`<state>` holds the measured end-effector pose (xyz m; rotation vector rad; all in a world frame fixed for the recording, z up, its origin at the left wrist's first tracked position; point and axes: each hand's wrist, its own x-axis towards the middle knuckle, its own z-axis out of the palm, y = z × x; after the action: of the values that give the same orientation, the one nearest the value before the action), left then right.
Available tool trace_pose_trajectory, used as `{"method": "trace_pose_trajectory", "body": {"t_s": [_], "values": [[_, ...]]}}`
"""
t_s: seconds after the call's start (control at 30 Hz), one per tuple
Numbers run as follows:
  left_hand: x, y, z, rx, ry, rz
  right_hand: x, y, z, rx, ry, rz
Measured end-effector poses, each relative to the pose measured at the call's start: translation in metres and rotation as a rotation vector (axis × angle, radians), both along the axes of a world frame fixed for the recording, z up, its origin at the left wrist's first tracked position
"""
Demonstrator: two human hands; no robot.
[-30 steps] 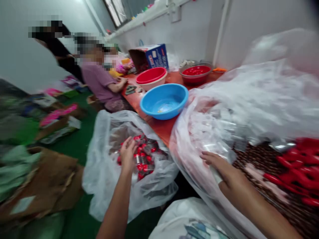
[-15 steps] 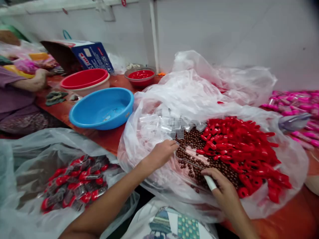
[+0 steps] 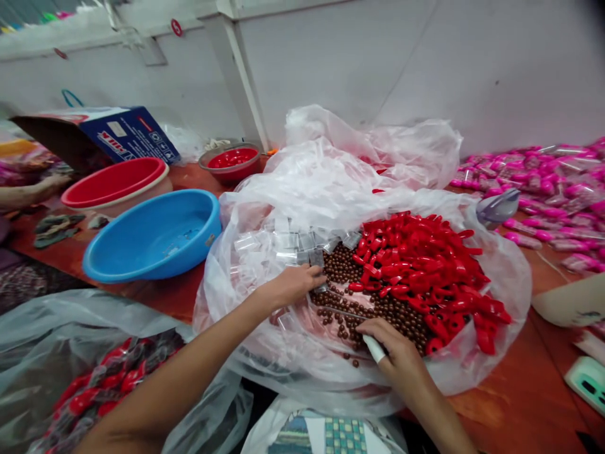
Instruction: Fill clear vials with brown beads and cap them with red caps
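My left hand (image 3: pixel 299 285) is closed in a pinch at the left edge of the brown beads (image 3: pixel 341 263), with what looks like a small clear plastic piece at its fingertips. My right hand (image 3: pixel 394 343), a white covering (image 3: pixel 374 348) on one finger, grips a thin metal rod (image 3: pixel 344 311) that points left over the beads. Clear plastic pieces (image 3: pixel 295 243) lie just beyond my left hand. To the right is a heap of red plastic parts (image 3: pixel 416 258). All of these rest on a white plastic sheet (image 3: pixel 265 189), bunched up at the back.
A blue basin (image 3: pixel 151 236), red basin (image 3: pixel 116 183) and small bowl (image 3: pixel 230 157) stand left, before a cardboard box (image 3: pixel 125 139). A plastic bag (image 3: pixel 33 328) at lower left holds red-and-clear items. Pink items (image 3: pixel 553 189) are piled right. Another person's arm (image 3: pixel 33 194) shows far left.
The view has turned right, so the basins sit further left and more pink items show. Both hands stay over the beads in nearly the same pose.
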<state>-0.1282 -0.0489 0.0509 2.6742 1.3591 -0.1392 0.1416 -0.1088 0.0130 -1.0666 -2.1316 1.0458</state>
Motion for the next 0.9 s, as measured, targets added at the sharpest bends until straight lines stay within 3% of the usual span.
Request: {"method": "trace_pose_trajectory", "body": {"t_s": [0.3,0.47,0.57,0.9], "values": [[0.023,0.022,-0.005,0.022,-0.056,-0.049,0.002,-0.005,0.005,-0.054,0.040,0.018],[0.022,0.021,0.007,0.117,0.074,0.078,0.010,-0.005,0.003,-0.025,0.041,-0.010],[0.019,0.022,0.011,0.089,0.122,0.141,0.015,-0.002,0.000,-0.002,0.028,-0.045],[0.037,0.038,-0.031,-0.037,-0.234,0.158,0.020,0.007,-0.008,0.002,0.017,-0.042]]}}
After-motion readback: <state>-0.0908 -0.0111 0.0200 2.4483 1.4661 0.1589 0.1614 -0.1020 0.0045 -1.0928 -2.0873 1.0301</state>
